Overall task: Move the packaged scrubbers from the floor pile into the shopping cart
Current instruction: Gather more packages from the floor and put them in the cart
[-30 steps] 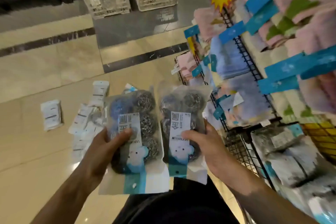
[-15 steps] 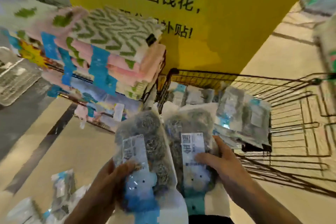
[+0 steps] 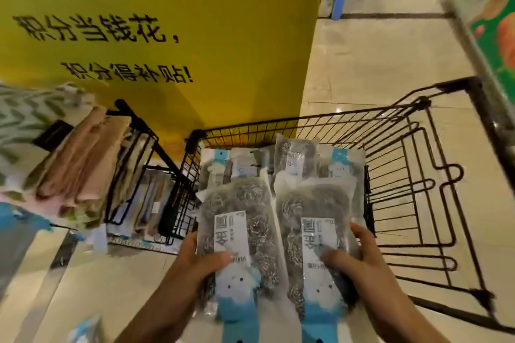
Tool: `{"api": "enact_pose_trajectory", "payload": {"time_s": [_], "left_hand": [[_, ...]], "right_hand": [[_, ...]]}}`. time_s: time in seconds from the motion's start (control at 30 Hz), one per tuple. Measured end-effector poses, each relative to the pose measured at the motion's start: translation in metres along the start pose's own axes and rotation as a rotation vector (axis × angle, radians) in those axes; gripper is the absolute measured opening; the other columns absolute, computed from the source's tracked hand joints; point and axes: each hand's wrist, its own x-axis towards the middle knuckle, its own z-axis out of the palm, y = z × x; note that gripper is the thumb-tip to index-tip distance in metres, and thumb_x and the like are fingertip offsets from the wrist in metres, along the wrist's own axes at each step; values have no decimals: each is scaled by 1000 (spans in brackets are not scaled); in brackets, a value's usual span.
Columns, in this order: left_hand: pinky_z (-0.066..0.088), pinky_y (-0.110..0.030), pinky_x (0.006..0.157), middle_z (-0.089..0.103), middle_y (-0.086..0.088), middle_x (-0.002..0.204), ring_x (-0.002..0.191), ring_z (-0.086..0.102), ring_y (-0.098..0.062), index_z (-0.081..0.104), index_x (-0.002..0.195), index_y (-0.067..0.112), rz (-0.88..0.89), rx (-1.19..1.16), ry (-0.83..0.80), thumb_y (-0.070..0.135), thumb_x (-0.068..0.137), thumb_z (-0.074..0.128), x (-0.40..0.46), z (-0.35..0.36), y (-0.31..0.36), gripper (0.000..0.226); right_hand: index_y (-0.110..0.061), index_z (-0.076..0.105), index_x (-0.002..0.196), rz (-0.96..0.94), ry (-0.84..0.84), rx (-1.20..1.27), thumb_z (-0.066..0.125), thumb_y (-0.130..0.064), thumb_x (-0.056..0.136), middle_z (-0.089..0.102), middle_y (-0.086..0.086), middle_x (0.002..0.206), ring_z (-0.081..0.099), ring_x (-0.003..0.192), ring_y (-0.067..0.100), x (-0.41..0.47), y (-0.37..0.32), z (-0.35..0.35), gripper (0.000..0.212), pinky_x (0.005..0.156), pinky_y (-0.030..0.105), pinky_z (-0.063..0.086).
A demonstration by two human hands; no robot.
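My left hand point(image 3: 199, 260) grips one clear pack of steel-wool scrubbers point(image 3: 237, 220) with a white and blue label. My right hand point(image 3: 359, 256) grips a second, matching pack point(image 3: 315, 211) beside it. Both packs are held side by side over the near left corner of the black wire shopping cart point(image 3: 418, 175). Several more scrubber packs point(image 3: 295, 159) lie inside the cart, just beyond the two I hold. One loose pack point(image 3: 86, 328) shows on the floor at the bottom left, blurred.
A yellow pillar point(image 3: 195, 36) with black writing stands right behind the cart. A black wire rack point(image 3: 145, 175) stacked with folded towels point(image 3: 83, 164) is at the left. Beige tiled floor point(image 3: 348, 64) runs to the right, with a printed display point(image 3: 490, 22) at the far right.
I have turned from the floor pile to the cart. Both hands have carried their packs forward and now hold them over the cart's near corner, closer to the packs inside.
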Motion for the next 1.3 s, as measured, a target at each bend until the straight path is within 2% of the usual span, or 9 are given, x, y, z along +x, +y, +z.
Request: {"api": "enact_pose_trajectory", "payload": {"time_s": [0.23,0.47,0.57,0.63,0.73,0.83,1.03,1.23,1.3], "left_hand": [[59,-27,60,83,-2,92,75,79,-11,56,101,31,-17,64,39,-1,88,69,37,30,28,37],[56,-41,91,79,-2,119,103,78,-19,61,127,31,-20,88,19,17,75,81,96,-10,55,58],[52,-56,103,76,0,126,112,75,-24,59,133,35,-22,91,-16,46,50,101,134,-38,72,94],[55,-56,99,77,-1,126,111,75,-27,61,131,35,-13,85,39,39,52,102,167,-57,77,89],[63,-38,74,79,-2,116,92,78,-16,63,126,29,49,136,122,4,91,73,213,-82,75,44],[57,-34,71,78,-3,111,85,76,-16,65,124,28,84,219,201,7,96,67,242,-93,75,35],[56,-19,49,70,4,111,94,69,-15,54,130,23,118,396,301,28,98,70,288,-93,58,36],[55,-35,66,68,8,110,96,67,-16,51,135,31,109,436,325,39,94,75,317,-93,43,48],[60,-48,76,67,15,107,98,67,-15,49,129,39,128,448,310,44,89,76,323,-92,39,49]], "right_hand": [[-26,50,130,63,41,-11,76,1,86,83,4,89,80,77,29,43,-14,-7,57,73,46,64],[-24,58,123,106,80,-61,74,6,85,82,-1,90,80,77,20,82,-22,37,51,70,38,62],[-27,59,123,79,121,-94,78,3,83,81,-6,91,78,75,8,103,-22,66,55,64,27,60],[-35,59,118,40,129,-117,81,-1,81,81,-7,92,77,75,6,120,-25,88,55,65,26,59],[-39,57,120,38,125,-125,82,-6,83,81,-5,94,78,76,12,157,-24,120,55,73,36,63],[-36,54,128,-15,161,-208,85,-17,82,78,-7,104,76,83,13,192,-20,154,58,84,40,63],[-22,51,126,-98,175,-385,78,-6,88,61,-26,80,59,54,-20,256,-10,192,49,49,2,43],[-20,51,143,-105,217,-512,77,-21,92,66,-5,101,49,61,-11,284,-2,202,57,49,-1,41],[-21,49,147,-79,208,-530,75,-21,93,70,-2,109,59,73,9,288,-2,201,60,67,9,46]]}}
